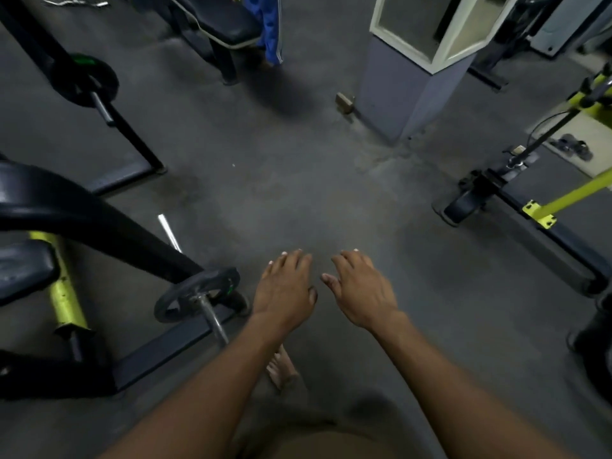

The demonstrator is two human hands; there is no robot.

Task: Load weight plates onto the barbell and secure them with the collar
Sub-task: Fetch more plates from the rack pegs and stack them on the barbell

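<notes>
My left hand (284, 286) and my right hand (361, 289) are stretched out side by side over the grey floor, palms down, fingers apart and holding nothing. Just left of my left hand a black weight plate (195, 293) sits on a steel barbell sleeve (215, 321) that points toward me. A second black plate (84, 81) with a green label sits on another bar end (102, 110) at the upper left. No collar can be made out. The view is dim and blurred.
A black and yellow bench frame (66, 293) fills the lower left. A short steel bar (168, 231) lies behind it. A grey pillar (407, 91) stands ahead on the right, a yellow machine (546, 207) at the right edge. My bare foot (281, 369) is below my left arm.
</notes>
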